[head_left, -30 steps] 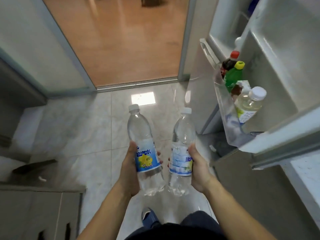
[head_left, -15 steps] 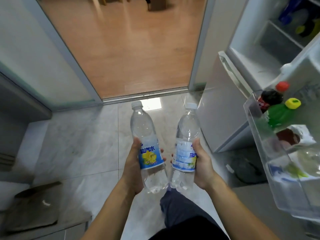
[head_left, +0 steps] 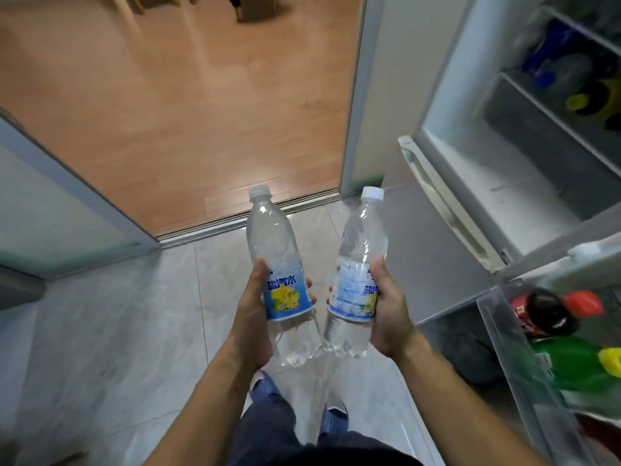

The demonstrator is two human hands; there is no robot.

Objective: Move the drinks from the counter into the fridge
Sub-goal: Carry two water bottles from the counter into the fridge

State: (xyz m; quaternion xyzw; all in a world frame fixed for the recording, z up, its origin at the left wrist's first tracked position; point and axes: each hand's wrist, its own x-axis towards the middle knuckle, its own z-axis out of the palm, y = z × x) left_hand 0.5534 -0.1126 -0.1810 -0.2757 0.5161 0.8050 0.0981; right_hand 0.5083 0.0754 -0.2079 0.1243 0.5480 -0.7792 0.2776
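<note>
Over a tiled floor (head_left: 100, 331), the left hand (head_left: 253, 326) grips one clear bottle (head_left: 280, 280) and the right hand (head_left: 389, 314) grips another bottle (head_left: 356, 274), both upright, side by side, just left of the open fridge (head_left: 504, 183).

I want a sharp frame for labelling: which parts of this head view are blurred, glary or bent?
Head view: both hands, left and right, and their two clear plastic bottles are sharp; the dark red-capped bottle in the door shelf is smeared; glare streaks the wooden floor; the wide lens bows the fridge door edge.
</note>
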